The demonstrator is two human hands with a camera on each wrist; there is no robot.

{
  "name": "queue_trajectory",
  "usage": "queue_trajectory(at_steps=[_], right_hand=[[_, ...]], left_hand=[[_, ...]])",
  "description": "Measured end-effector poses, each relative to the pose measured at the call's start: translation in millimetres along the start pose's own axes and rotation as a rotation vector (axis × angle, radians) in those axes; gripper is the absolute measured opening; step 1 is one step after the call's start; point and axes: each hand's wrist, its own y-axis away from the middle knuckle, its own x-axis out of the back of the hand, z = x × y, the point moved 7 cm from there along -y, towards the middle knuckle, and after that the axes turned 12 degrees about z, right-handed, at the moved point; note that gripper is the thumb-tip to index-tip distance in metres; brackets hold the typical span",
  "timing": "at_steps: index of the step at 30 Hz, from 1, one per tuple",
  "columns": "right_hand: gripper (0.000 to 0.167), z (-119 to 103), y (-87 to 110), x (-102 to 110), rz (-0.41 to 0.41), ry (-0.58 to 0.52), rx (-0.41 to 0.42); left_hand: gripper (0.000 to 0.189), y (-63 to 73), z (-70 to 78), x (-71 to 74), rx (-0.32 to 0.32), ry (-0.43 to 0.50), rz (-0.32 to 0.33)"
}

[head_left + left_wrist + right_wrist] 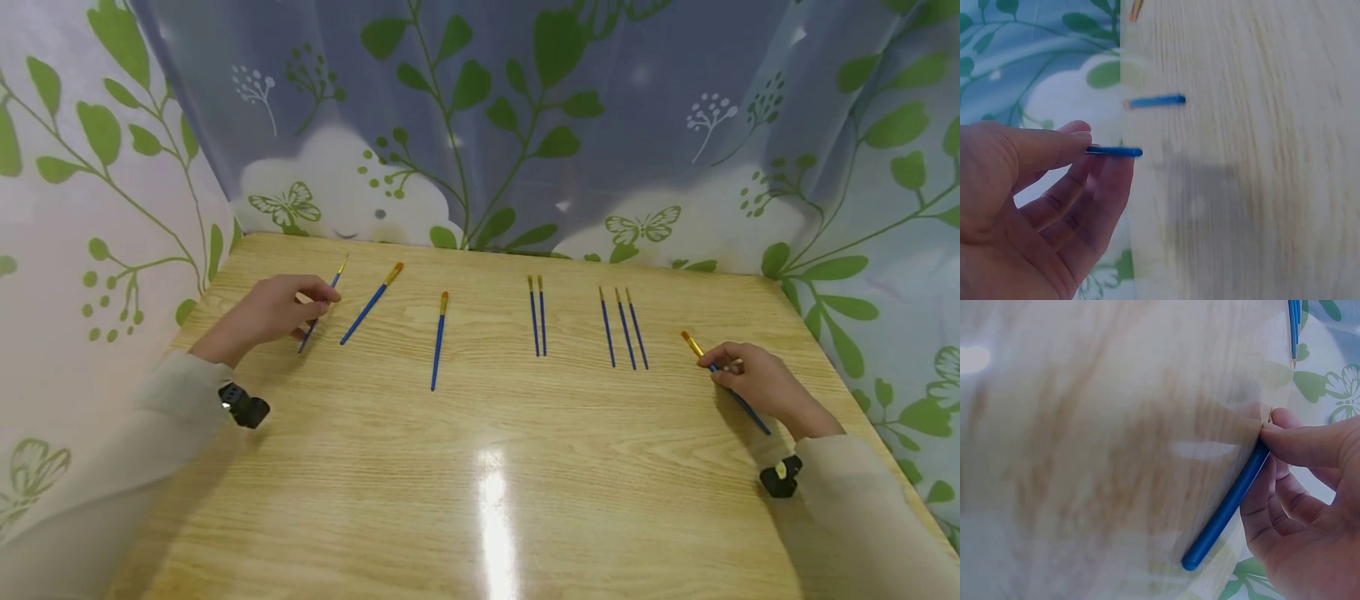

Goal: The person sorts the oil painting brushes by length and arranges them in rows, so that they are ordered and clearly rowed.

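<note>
At the left of the table my left hand (281, 308) pinches a thin blue paintbrush (337, 275) between thumb and fingers, its bristles pointing away from me. In the left wrist view, the blue handle end (1119, 151) sticks out past the thumb. On the far right, my right hand (753, 379) pinches a thicker blue paintbrush with a gold ferrule (693, 343) and orange-brown bristles. Its rounded handle (1225, 506) slants out below the fingers in the right wrist view. Just right of the left hand lies a flat paintbrush (371, 304), with another (438, 342) beyond it.
A pair of thin paintbrushes (538, 317) lies side by side mid-table, and three more thin brushes (622, 329) lie to their right. The wooden table (375, 483) meets a leaf-printed curtain (495, 125) at its back and sides. A light glare marks the front middle.
</note>
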Motion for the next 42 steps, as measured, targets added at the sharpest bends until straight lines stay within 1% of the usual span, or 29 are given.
queue_trajectory(at_steps=[5, 9, 11, 15, 20, 27, 31, 35, 38, 42], right_hand=[[0.019, -1.2, -0.3, 0.0, 0.006, 0.000, 0.006], [0.018, -0.7, 0.1, -0.5, 0.006, 0.004, 0.007], [0.018, -0.7, 0.4, -0.1, 0.009, 0.010, 0.009], [0.017, 0.2, 2.1, 1.5, 0.017, 0.014, 0.013], [0.018, -0.4, 2.2, 2.0, 0.020, 0.014, 0.010], [0.019, -2.3, 0.6, 3.4, 0.004, 0.005, 0.005], [0.020, -2.4, -1.4, 1.1, -0.001, 0.009, 0.002], [0.021, -2.4, -2.1, 1.3, -0.011, 0.006, -0.003], [0.021, -1.7, -1.0, 1.7, -0.012, 0.008, -0.009], [0.021, -0.6, 0.7, 2.1, -0.014, 0.001, -0.014]], left_hand=[[0.032, -10.6, 19.2, -11.0, 0.016, 0.079, -0.015], [0.032, -20.8, 41.6, -23.4, 0.021, 0.122, -0.030], [0.031, -25.9, 53.6, -31.3, 0.012, 0.140, -0.034], [0.030, -35.8, 76.8, -51.4, -0.010, 0.190, -0.051], [0.029, -45.4, 102.2, -82.0, -0.043, 0.207, -0.072], [0.025, -50.0, 144.1, -115.1, -0.094, 0.258, -0.081], [0.024, -51.4, 159.4, -129.5, -0.104, 0.284, -0.085], [0.023, -51.0, 174.4, -141.8, -0.107, 0.319, -0.071], [0.022, -53.4, 187.0, -152.1, -0.106, 0.348, -0.060], [0.022, -59.6, 202.3, -169.8, -0.107, 0.370, -0.070]])
